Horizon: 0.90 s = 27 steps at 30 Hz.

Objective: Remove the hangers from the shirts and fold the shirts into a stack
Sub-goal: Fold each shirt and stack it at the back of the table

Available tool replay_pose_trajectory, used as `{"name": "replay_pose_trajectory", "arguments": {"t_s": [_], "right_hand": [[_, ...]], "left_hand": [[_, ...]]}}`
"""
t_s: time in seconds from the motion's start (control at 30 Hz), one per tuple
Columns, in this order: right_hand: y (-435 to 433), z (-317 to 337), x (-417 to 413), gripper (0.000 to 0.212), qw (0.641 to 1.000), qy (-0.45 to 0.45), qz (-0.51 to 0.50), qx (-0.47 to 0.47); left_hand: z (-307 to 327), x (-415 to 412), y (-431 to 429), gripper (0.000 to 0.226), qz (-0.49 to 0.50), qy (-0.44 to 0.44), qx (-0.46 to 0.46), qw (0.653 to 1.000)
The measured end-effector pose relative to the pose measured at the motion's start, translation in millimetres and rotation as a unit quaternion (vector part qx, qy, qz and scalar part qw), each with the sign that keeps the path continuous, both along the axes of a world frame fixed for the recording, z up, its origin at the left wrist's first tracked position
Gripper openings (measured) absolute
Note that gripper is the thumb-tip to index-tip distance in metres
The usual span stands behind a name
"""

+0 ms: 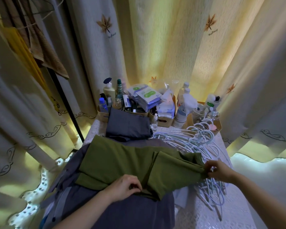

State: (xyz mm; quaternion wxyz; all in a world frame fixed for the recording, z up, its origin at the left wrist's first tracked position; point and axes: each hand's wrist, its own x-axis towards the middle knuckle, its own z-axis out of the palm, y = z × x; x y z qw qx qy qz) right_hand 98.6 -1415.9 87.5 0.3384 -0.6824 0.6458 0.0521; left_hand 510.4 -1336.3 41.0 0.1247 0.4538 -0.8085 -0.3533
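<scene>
An olive-green shirt (pixel 127 164) lies partly folded across the table, on top of spread grey-blue shirts (pixel 122 210). My left hand (pixel 124 185) pinches the green shirt's near edge at the middle. My right hand (pixel 219 171) pinches its right end, lifted a little above the hangers. A folded dark grey-blue shirt (pixel 128 125) sits behind the green one. A heap of white and pale-blue hangers (pixel 193 139) lies on the right side of the table, reaching down past my right hand.
Beige bins (pixel 163 120) crowded with bottles, lotions and packets line the table's back edge. Cream curtains (pixel 155 47) with leaf motifs hang behind and at both sides. A brown towel and a yellow cloth hang at upper left. A lace tablecloth (pixel 210 212) shows at the lower right.
</scene>
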Motion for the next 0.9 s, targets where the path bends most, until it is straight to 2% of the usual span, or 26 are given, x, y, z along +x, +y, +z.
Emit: {"name": "replay_pose_trajectory", "arguments": {"t_s": [0.07, 0.13, 0.17, 0.23, 0.27, 0.33, 0.4, 0.43, 0.5, 0.57, 0.63, 0.73, 0.9], "right_hand": [[-1.0, -2.1, -0.2, 0.022, 0.999, 0.002, -0.003, 0.034], [-2.6, -3.7, 2.4, 0.022, 0.998, -0.002, -0.014, 0.063], [-3.6, -4.1, 4.2, 0.022, 0.997, -0.004, -0.021, 0.073], [-5.1, -4.6, 8.4, 0.021, 0.995, -0.011, -0.030, 0.096], [-5.8, -4.9, 10.5, 0.021, 0.993, -0.014, -0.033, 0.108], [-7.8, -4.8, 15.2, 0.022, 0.990, -0.022, -0.035, 0.137], [-10.3, -3.4, 21.4, 0.017, 0.984, -0.033, -0.039, 0.169], [-11.1, -2.2, 25.2, 0.014, 0.983, -0.035, -0.043, 0.177], [-13.5, -1.0, 31.6, 0.017, 0.984, -0.024, -0.052, 0.167], [-16.0, -0.6, 35.3, 0.024, 0.988, -0.013, -0.055, 0.147], [-17.2, 0.4, 36.5, 0.026, 0.987, -0.013, -0.064, 0.149], [-17.4, 3.5, 34.3, 0.024, 0.980, -0.031, -0.104, 0.166], [-15.7, 5.3, 24.8, 0.028, 0.968, -0.077, -0.176, 0.161]], "left_hand": [[2.2, 4.9, 2.6, 0.017, 0.016, -0.032, 0.016, 0.999], [9.0, 19.6, 3.4, 0.013, 0.143, -0.008, -0.039, 0.989], [11.4, 31.7, 2.5, 0.009, 0.242, 0.003, -0.095, 0.966], [15.8, 61.0, 1.9, 0.008, 0.431, -0.033, -0.180, 0.884], [16.2, 76.2, 3.0, 0.014, 0.499, -0.068, -0.186, 0.843], [14.2, 102.8, 5.3, 0.030, 0.578, -0.104, -0.112, 0.802], [12.0, 119.6, 8.9, 0.034, 0.593, -0.095, -0.007, 0.799], [11.0, 125.3, 11.2, 0.028, 0.585, -0.077, 0.011, 0.807], [10.6, 133.1, 14.8, 0.016, 0.566, -0.033, -0.028, 0.823], [11.2, 138.3, 16.6, 0.017, 0.554, -0.015, -0.066, 0.830], [14.7, 138.1, 15.3, 0.017, 0.545, 0.002, -0.051, 0.837], [22.8, 132.5, 12.9, 0.015, 0.551, 0.079, -0.004, 0.831], [38.3, 136.6, 19.4, 0.021, 0.553, 0.144, -0.073, 0.817]]}}
